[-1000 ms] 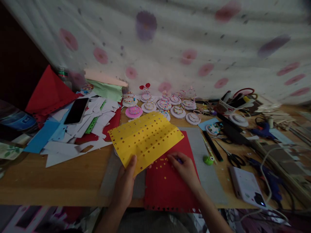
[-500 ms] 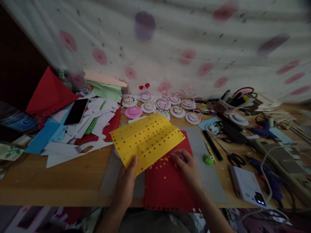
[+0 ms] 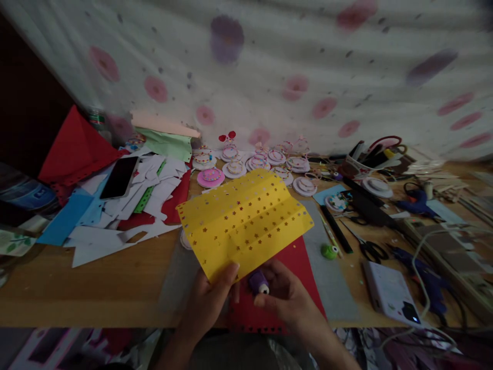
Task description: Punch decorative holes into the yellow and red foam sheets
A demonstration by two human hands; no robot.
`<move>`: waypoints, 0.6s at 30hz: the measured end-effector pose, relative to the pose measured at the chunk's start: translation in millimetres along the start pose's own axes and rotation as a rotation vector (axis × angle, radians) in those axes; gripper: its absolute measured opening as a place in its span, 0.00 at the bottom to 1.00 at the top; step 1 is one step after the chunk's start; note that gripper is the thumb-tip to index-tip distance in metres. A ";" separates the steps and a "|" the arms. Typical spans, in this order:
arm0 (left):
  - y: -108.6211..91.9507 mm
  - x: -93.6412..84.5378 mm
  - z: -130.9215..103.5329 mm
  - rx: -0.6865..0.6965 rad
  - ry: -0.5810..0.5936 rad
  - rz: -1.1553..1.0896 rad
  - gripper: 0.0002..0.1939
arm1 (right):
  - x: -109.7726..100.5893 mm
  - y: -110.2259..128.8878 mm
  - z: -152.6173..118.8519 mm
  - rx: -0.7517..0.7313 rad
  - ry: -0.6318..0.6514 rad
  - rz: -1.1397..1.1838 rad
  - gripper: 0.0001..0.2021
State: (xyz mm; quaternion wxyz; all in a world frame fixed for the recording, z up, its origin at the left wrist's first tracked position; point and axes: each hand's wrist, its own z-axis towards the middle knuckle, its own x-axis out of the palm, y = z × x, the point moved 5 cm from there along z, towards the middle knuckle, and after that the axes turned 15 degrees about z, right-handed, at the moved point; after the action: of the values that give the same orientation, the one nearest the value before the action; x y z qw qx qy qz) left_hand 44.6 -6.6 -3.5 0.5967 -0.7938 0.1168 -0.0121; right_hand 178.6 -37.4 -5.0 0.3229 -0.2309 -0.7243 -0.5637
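Observation:
My left hand [image 3: 210, 295] pinches the near edge of a yellow paper sheet [image 3: 246, 221], thumb on top. Rows of small star-shaped holes run across the sheet, and it has crease lines. In my right hand [image 3: 287, 293] is a small purple craft punch [image 3: 259, 282] with a white button, held just below the sheet's near edge. Beneath both hands lies a red paper sheet [image 3: 304, 277] with holes along its front edge, on a grey mat [image 3: 339, 288]. The yellow sheet hides part of the red one.
Paper scraps [image 3: 154, 190] and a phone [image 3: 120, 177] lie at the left. Several small decorated paper hats [image 3: 211, 177] stand along the back. On the right are scissors [image 3: 372, 251], a white power bank [image 3: 391, 293], a blue glue gun [image 3: 423, 282] and a green punch [image 3: 329, 251].
The yellow sheet has shifted right and nearer to me. My right hand has moved left and closer, bringing the purple punch into plain view beside my left hand.

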 end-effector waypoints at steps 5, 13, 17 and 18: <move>-2.9 4.8 -5.6 0.022 0.081 0.103 0.21 | -5.9 -0.9 -2.1 0.008 -0.124 0.018 0.19; 1.4 11.2 -4.4 0.134 0.247 0.203 0.21 | -8.0 -2.4 -6.8 0.064 -0.176 0.034 0.14; -0.6 16.0 -7.1 0.178 0.307 0.263 0.16 | -7.5 -2.8 -5.0 0.059 -0.242 0.095 0.16; -1.0 16.7 -7.8 0.180 0.308 0.288 0.17 | -6.8 -2.4 -4.5 0.058 -0.250 0.108 0.17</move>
State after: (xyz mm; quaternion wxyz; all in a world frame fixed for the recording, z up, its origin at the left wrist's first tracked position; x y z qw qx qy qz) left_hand 59.8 -17.1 -2.3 0.6356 -0.7014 0.3172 -0.0581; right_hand 182.6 -42.2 -10.8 0.2664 -0.3289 -0.7613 -0.4912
